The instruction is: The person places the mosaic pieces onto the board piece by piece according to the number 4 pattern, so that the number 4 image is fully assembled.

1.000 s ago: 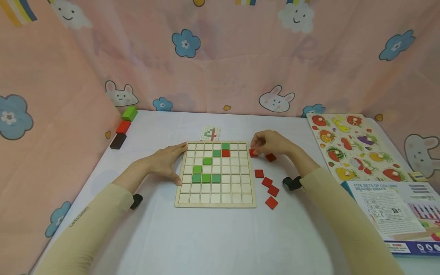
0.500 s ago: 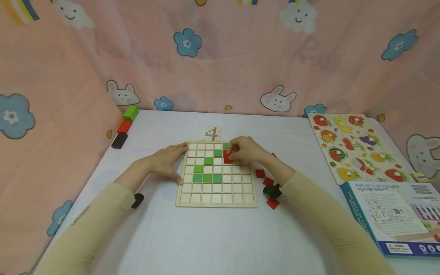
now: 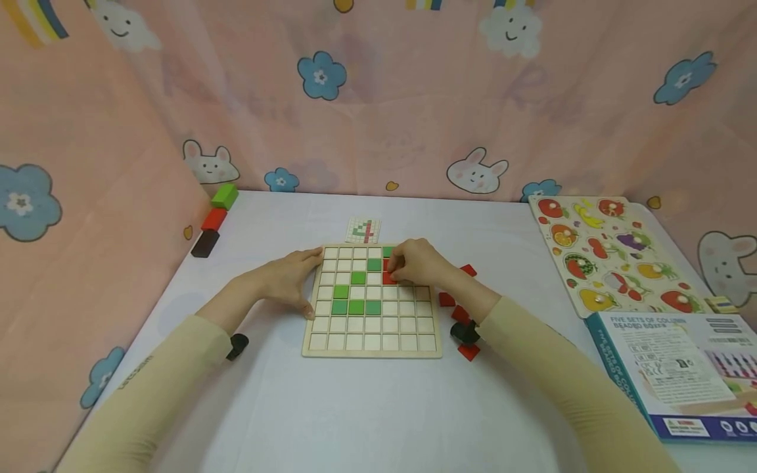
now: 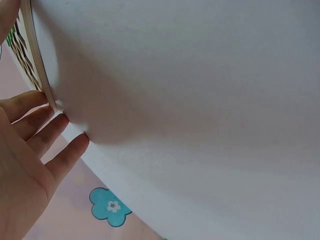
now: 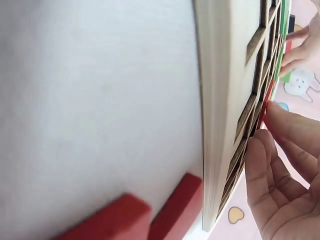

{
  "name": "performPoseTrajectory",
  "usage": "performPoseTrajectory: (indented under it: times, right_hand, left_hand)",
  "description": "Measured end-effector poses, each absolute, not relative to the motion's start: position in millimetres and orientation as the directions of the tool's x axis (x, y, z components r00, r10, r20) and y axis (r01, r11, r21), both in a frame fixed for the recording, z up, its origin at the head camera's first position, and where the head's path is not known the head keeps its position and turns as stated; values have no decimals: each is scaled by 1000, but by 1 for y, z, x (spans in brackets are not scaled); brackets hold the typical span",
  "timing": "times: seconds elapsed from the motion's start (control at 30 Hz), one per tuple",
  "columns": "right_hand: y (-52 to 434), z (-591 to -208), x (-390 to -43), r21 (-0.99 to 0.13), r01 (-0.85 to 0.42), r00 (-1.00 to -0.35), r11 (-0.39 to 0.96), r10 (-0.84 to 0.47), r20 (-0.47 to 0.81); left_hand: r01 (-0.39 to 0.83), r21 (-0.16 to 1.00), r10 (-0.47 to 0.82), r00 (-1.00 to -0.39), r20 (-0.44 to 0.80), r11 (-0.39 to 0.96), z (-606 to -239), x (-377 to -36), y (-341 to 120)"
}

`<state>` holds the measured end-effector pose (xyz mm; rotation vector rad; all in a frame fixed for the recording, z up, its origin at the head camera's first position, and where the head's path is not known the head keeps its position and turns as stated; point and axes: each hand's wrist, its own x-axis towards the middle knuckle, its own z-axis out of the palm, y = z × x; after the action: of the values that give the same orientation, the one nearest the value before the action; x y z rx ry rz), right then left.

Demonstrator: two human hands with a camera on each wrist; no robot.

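A wooden grid board (image 3: 371,341) lies flat with a diagonal and a short row of green tiles (image 3: 356,307) set in its cells. My left hand (image 3: 282,281) rests at the board's left edge, thumb and fingers spread, as the left wrist view also shows. Over the upper right cells, my right hand (image 3: 416,263) pinches a red tile (image 3: 389,278) at a cell below the top green tile. In the right wrist view, thumb and fingertips meet the red tile (image 5: 268,97) at the grid. The right fingers partly hide the red tile above it.
Several loose red tiles (image 3: 469,353) lie right of the board, some behind the right wrist. A small pattern card (image 3: 363,230) sits beyond it. Green, red and black blocks (image 3: 205,243) line the far left. A fruit puzzle board (image 3: 609,253) and a box (image 3: 668,368) occupy the right.
My right hand has moved left from the loose tiles onto the board with a red tile, which now sits lower at its cell. My left hand has stayed at the board's edge.
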<state>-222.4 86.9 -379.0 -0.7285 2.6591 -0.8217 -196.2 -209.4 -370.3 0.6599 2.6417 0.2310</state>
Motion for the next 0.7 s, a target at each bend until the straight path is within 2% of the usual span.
performPoseTrajectory:
  times: [0.17,0.33,0.57,0.7]
  right_hand:
    - [102,-375,-227,-605,-362,-836,709,-534,-125]
    - [139,-370,-240,-599,-357,-841,717,-526,-129]
    - [199,-369,-257,-559,-243,-870,793,-433,-236]
    - [220,-373,-262,-591,-218,-825,777,-470,-314]
  left_hand:
    - [414,257,483,-802,-350,873,-370,-197,-209]
    - [416,262,487,-804,-342,871,-370,-197,-209]
    - [415,264,486,-808,-332,871,-370,-196,-210]
    - [413,274,488,-808,-329,869,-371,-195,-211]
